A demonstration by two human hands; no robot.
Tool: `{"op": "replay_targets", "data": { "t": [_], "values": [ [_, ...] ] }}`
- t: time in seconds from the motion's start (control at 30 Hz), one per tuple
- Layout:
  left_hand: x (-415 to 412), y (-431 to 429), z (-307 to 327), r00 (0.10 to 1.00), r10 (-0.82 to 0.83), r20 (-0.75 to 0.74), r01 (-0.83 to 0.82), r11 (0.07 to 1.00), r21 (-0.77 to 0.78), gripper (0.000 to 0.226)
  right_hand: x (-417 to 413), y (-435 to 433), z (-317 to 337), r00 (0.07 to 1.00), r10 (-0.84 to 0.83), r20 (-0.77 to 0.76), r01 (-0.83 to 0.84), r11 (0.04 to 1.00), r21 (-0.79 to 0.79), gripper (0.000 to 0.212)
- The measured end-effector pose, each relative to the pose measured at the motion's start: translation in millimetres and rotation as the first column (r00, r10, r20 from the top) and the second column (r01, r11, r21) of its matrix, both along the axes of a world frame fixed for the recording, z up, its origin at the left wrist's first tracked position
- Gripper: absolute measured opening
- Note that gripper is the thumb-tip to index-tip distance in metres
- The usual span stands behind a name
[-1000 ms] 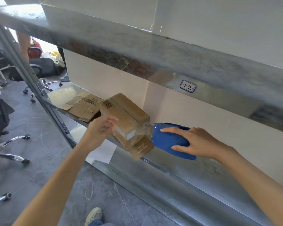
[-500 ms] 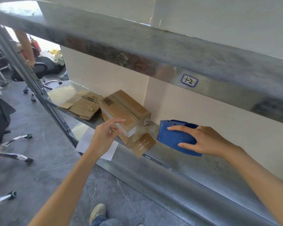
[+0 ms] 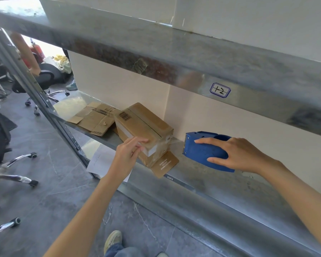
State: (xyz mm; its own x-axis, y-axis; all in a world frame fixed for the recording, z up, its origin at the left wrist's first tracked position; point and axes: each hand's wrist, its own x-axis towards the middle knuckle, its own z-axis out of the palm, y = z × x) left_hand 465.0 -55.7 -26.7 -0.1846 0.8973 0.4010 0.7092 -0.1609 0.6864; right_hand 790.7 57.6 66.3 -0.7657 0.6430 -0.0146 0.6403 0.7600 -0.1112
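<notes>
A brown cardboard box (image 3: 146,125) with a barcode lies on the metal shelf (image 3: 220,184), one loose flap sticking out over the shelf's front edge. My left hand (image 3: 128,154) reaches from the front and presses straight fingers on the box's near top edge. To the right of the box, my right hand (image 3: 237,154) grips a blue tape dispenser (image 3: 200,153), fingers over its top and thumb beneath. A strip of clear tape runs from the box's right end to the dispenser's toothed mouth.
Flattened cardboard (image 3: 95,119) lies on the shelf left of the box. An upper shelf beam (image 3: 156,58) with a "1-2" label (image 3: 220,90) hangs overhead. A slanted upright post (image 3: 44,108) stands at left. Office chairs (image 3: 43,80) and a paper sheet (image 3: 100,160) are on the floor.
My right hand has drawn the dispenser rightward, away from the box, and tape now spans the gap. My left hand's fingers have straightened onto the box's near edge.
</notes>
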Motion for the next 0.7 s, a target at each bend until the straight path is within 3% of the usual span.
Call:
{"op": "replay_targets", "data": {
  "t": [0.33,0.57,0.7],
  "values": [
    [-4,12,-7,0.997,-0.073,0.003,0.073,0.997,0.012,0.028,-1,3,0,0.999,-0.018,0.028,0.017,0.999,0.029,0.062],
    [-15,20,-4,0.988,0.004,-0.157,0.003,0.999,0.046,0.014,-5,2,-2,0.999,-0.037,0.037,0.036,0.999,0.038,0.061],
    [-21,27,-1,0.987,-0.125,-0.101,0.127,0.992,0.013,0.018,-7,3,-4,0.997,-0.065,0.036,0.063,0.997,0.047,0.059]
  ]
}}
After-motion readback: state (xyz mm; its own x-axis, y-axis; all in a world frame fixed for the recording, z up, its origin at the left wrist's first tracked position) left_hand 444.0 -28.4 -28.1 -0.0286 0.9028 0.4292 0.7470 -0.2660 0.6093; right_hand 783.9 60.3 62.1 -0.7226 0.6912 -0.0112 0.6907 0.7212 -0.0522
